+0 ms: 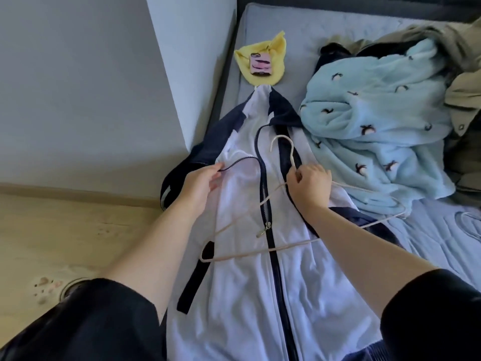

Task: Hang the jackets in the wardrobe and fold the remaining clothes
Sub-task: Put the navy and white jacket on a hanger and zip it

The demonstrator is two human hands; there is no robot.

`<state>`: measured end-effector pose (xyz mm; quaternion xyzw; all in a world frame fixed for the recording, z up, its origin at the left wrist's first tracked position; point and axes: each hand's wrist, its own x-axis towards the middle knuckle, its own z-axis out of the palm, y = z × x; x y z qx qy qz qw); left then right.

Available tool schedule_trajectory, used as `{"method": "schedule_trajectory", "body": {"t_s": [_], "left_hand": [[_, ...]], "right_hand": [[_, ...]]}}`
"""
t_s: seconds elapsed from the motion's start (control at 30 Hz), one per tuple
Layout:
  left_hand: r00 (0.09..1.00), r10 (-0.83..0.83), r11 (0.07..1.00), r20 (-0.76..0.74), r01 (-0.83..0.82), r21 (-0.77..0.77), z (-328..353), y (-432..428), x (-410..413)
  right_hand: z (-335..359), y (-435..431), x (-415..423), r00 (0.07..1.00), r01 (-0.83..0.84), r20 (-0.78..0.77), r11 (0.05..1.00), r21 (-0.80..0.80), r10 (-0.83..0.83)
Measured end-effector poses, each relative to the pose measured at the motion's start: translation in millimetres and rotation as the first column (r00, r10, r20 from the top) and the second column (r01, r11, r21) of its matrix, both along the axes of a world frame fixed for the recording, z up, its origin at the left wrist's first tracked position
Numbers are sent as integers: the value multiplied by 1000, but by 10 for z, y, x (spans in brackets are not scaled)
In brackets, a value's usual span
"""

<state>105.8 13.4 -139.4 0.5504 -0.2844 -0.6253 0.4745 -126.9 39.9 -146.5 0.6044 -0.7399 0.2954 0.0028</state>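
Note:
A white and navy zip jacket [242, 277] lies flat on the bed, collar pointing away from me, zipper partly open. My left hand [201, 182] pinches the left zipper edge near the chest and lifts it aside. A cream hanger [260, 252] hovers over the jacket's front. My right hand [309, 185] grips it at the neck just under the hook. To the right lies a light blue fleece garment [374, 131] with small penguin prints, bunched up. An olive jacket [460, 100] is heaped at the far right.
A yellow cloth [270, 50] with a pink phone [261, 64] on it lies beyond the jacket's collar. The grey mattress [286, 24] meets a pale wall [86, 89] on the left. Wooden floor [65, 230] shows at lower left.

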Motion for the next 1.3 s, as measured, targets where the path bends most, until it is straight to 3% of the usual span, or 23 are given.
{"method": "schedule_trajectory", "body": {"t_s": [0.13, 0.27, 0.37, 0.57, 0.63, 0.7, 0.8, 0.93, 1.1, 1.2, 1.3], "left_hand": [[996, 55, 998, 71, -58, 39, 125, 362, 265], [994, 106, 994, 29, -106, 25, 203, 714, 393], [994, 101, 992, -27, -103, -79, 228, 982, 445], [988, 119, 956, -95, -140, -257, 413, 1346, 511], [979, 13, 971, -203, -61, -232, 522, 1450, 492], [914, -131, 980, -383, 61, -189, 618, 1519, 419], [823, -228, 971, -521, 148, -190, 680, 1599, 301], [790, -314, 949, -526, 246, -198, 768, 1667, 207], [793, -362, 932, -490, 320, -169, 791, 1702, 209], [828, -289, 957, -480, 251, -144, 831, 1716, 219], [817, -39, 996, -575, -13, -87, 811, 1635, 282]], "right_hand": [[468, 133, 17, 994, 23, 106, 978, -208, -1], [907, 105, -4, 972, 173, 195, 960, -221, -131], [1134, 100, 13, 971, 227, 122, 955, -194, -206], [1246, 276, 143, 978, 146, -109, 960, -239, -176], [1243, 349, 251, 978, 126, -134, 967, -220, -158], [1241, 390, 381, 984, 125, -107, 976, -178, -145], [1229, 433, 597, 993, 106, -42, 991, -84, -110], [1188, 449, 760, 989, 107, 92, 992, 60, -112], [1221, 455, 666, 942, 187, 242, 961, 201, -234], [1271, 479, 471, 895, 270, 295, 932, 243, -336], [1351, 521, 274, 861, 340, 312, 911, 231, -401]]}}
